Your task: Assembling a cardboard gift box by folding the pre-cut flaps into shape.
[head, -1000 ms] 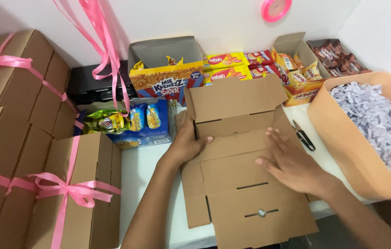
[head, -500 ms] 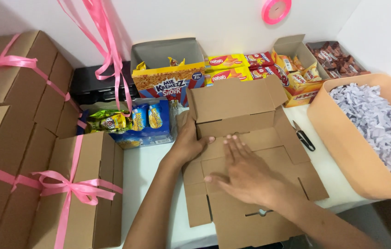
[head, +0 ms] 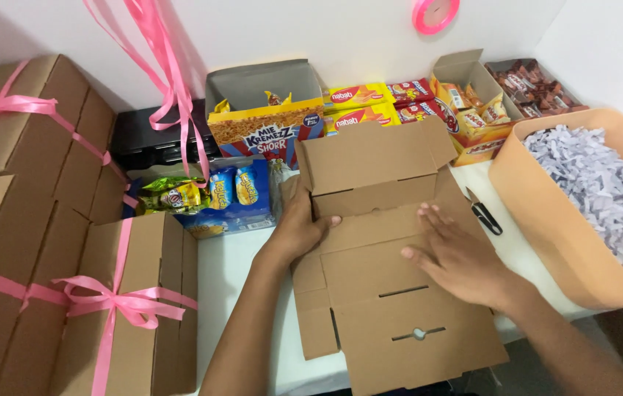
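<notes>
A flat brown cardboard box blank [head: 392, 315] lies unfolded on the white table [head: 231, 293], its far lid flap [head: 370, 154] standing upright. My left hand [head: 298, 227] grips the blank's left side wall, thumb over its edge. My right hand [head: 458, 257] lies flat, fingers spread, on the middle panel of the blank, pressing it down. Neither hand carries anything else.
Closed brown boxes tied with pink ribbon [head: 117, 304] are stacked on the left. Snack packs [head: 227, 192] and snack cartons [head: 267, 132] line the back. An orange bin of shredded white paper [head: 583, 183] stands right. Black scissors [head: 484, 215] lie beside the blank. Pink ribbon [head: 172, 81] hangs down.
My right hand slid from the blank's right edge to the left across the panel, then back to its middle. My left hand stayed on the left wall.
</notes>
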